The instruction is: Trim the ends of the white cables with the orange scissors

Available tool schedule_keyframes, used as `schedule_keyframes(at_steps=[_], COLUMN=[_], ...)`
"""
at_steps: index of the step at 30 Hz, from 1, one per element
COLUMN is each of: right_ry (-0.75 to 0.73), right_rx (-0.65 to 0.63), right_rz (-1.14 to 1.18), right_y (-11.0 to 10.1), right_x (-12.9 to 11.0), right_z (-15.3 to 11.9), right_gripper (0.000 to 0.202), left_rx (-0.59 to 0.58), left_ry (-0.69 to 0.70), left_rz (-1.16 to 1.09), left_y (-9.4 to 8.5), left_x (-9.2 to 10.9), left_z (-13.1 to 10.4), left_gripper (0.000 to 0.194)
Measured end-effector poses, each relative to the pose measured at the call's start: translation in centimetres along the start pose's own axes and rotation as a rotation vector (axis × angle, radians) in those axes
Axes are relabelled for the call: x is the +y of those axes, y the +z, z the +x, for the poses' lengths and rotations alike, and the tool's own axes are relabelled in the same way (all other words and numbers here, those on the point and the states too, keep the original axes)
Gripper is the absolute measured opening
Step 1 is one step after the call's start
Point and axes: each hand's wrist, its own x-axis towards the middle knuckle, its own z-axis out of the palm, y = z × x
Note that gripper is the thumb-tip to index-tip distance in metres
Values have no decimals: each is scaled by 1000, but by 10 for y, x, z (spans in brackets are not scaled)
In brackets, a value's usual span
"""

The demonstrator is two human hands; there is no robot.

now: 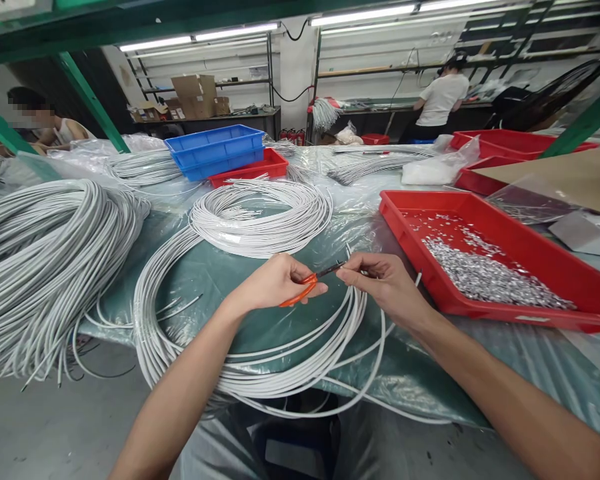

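My left hand (275, 283) is closed around the orange handles of a small tool (300, 291), whose dark jaws point right toward my other hand. Fingers pinched, my right hand (380, 283) meets the tip of those jaws; what lies between its fingertips is too small to make out. White cables pass under and beside that hand, part of a large loose coil (285, 381) on the green, plastic-covered table (200, 277). Just behind my hands lies a second white coil (260, 233).
A red tray (410, 253) of small shiny metal pieces stands at the right. Thick cable bundles (45, 253) cover the left side. A blue bin (215, 150) rests on a red one at the back. Two people (443, 97) are farther off, and green frame bars cross overhead.
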Motion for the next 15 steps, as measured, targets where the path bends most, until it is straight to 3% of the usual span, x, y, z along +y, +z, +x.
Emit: schedule_keyframes(at_steps=[9, 15], right_ry=[22, 117], right_rx=[65, -18], right_rz=[-2, 133], right_y=[2, 5], right_x=[3, 5], right_z=[0, 0], right_gripper=[30, 32], left_rx=[7, 82], left_ry=[-13, -3], left_rz=[32, 27], left_y=[3, 2], left_x=[4, 2], left_z=[-1, -1], left_gripper=[39, 36])
